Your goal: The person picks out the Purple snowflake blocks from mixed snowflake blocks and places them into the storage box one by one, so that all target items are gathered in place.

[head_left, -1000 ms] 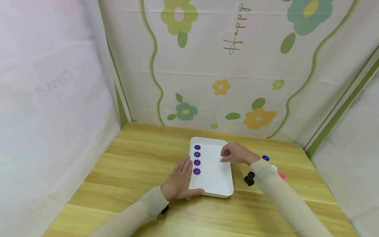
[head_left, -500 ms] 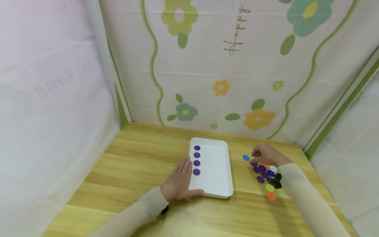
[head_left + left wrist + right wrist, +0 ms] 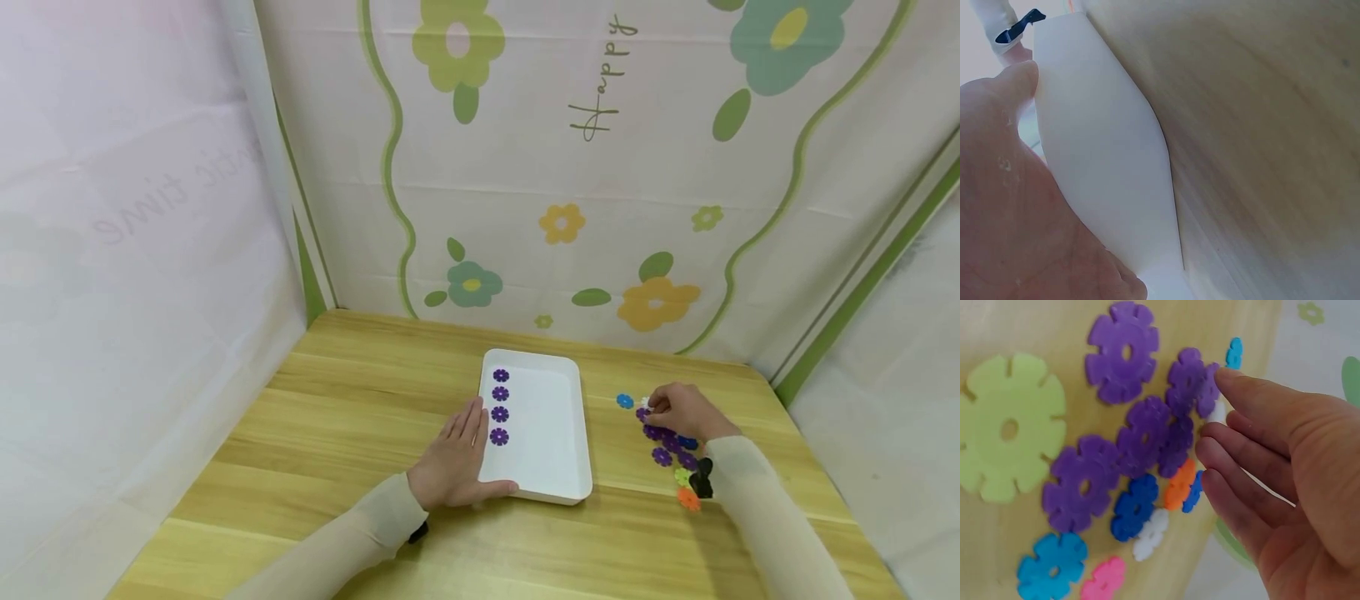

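At the bottom of the head view we see two pale sleeves [image 3: 333,542] reaching over a wood-grain table [image 3: 300,442]. Just left of centre, the left hand [image 3: 450,462], unclenched with fingers straight, rests along the left side of a white tray [image 3: 540,433], its thumb on the near rim. Right of the tray, nearest us, lie an orange snowflake disc [image 3: 688,499] and a yellow-green disc [image 3: 682,477], then a cluster of purple discs [image 3: 662,457] with a dark blue disc [image 3: 687,442] among them. Above these, the right hand [image 3: 678,411] has its fingers bent, thumb tip at a purple disc; we cannot tell whether it pinches it. The right wrist view also shows us a pink disc [image 3: 1104,580] at the bottom. Inside the tray, four purple discs [image 3: 499,414] form a column along the left wall. A light blue disc [image 3: 625,401] lies between tray and right hand. Farthest off, a flowered cloth [image 3: 510,142] fills the top, with "Happy" lettering [image 3: 600,79] set sideways.
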A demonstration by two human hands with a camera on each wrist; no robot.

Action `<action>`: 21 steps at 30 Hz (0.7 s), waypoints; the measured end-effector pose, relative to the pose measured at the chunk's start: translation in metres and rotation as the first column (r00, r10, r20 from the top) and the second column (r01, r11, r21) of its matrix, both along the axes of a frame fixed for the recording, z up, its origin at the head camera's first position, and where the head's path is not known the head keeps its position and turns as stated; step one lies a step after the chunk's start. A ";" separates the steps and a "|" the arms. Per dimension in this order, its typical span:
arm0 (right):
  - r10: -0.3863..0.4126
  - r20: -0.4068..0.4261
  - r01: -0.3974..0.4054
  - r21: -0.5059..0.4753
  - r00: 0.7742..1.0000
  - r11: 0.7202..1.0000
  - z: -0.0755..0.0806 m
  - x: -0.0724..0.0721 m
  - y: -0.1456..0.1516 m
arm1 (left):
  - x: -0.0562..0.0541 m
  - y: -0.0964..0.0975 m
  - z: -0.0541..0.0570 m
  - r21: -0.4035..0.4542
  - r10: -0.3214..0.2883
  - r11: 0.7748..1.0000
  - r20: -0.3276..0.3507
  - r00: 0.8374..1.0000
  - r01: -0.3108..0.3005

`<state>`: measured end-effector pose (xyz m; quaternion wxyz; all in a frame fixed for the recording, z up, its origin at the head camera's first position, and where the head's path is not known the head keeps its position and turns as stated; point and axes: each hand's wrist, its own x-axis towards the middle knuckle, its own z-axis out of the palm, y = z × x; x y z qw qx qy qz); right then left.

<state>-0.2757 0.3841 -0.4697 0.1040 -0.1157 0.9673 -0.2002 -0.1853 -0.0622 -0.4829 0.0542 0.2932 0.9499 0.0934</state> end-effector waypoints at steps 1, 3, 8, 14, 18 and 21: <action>-0.005 -0.010 0.005 0.002 1.000 1.000 -0.002 0.000 -0.001 | 0.000 0.000 0.000 0.002 0.002 1.000 -0.003 1.000 -0.002; -0.018 -0.026 0.018 0.007 1.000 1.000 -0.004 -0.001 -0.003 | 0.000 0.000 0.000 -0.005 0.005 1.000 -0.001 1.000 -0.005; -0.047 -0.037 0.047 -0.003 0.998 0.999 -0.008 -0.004 -0.005 | 0.000 0.001 0.001 -0.013 0.006 1.000 -0.008 1.000 -0.006; -0.043 0.003 0.044 -0.051 0.999 0.998 -0.011 -0.007 -0.006 | 0.000 0.002 0.001 -0.019 0.000 1.000 -0.018 1.000 0.000; -0.035 0.017 0.036 -0.074 0.999 0.997 -0.010 -0.009 -0.006 | -0.001 0.001 -0.003 -0.015 -0.001 1.000 -0.026 1.000 0.000; -0.027 0.030 0.029 -0.087 0.999 0.996 -0.006 -0.009 -0.008 | -0.004 0.001 -0.012 -0.006 0.003 1.000 -0.048 0.999 -0.003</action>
